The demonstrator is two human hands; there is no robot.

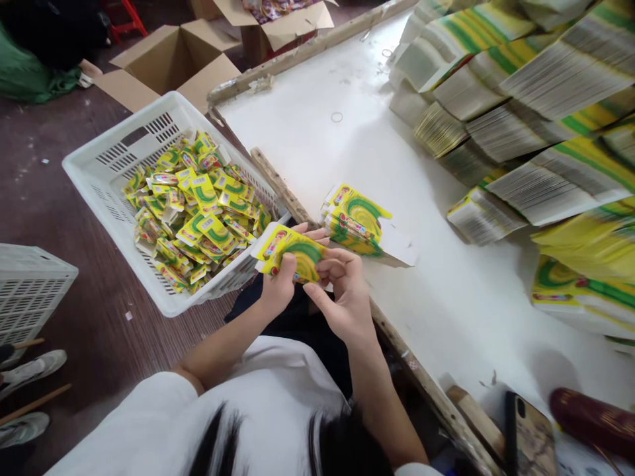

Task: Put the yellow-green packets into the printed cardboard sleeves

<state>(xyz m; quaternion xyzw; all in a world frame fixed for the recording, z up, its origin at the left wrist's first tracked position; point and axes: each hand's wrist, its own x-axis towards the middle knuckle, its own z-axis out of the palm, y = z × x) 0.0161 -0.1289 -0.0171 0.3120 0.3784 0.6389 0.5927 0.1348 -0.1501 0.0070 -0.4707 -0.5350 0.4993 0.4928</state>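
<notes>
Dark hair (342, 441) lies nearest; left hand (280, 284) pinches a carton (302, 254), which over-squeezing could crease; whether right hand (344, 301) grips is unclear.

Soft light brightens the white tabletop (297, 119), with diffuse shadows beside the carton stacks (560, 86) on it. Those look smeared, perhaps from edge distortion. The held carton (303, 254) by the tabletop's rim is clearer; the floor (99, 277) left of the tabletop is dim.
</notes>
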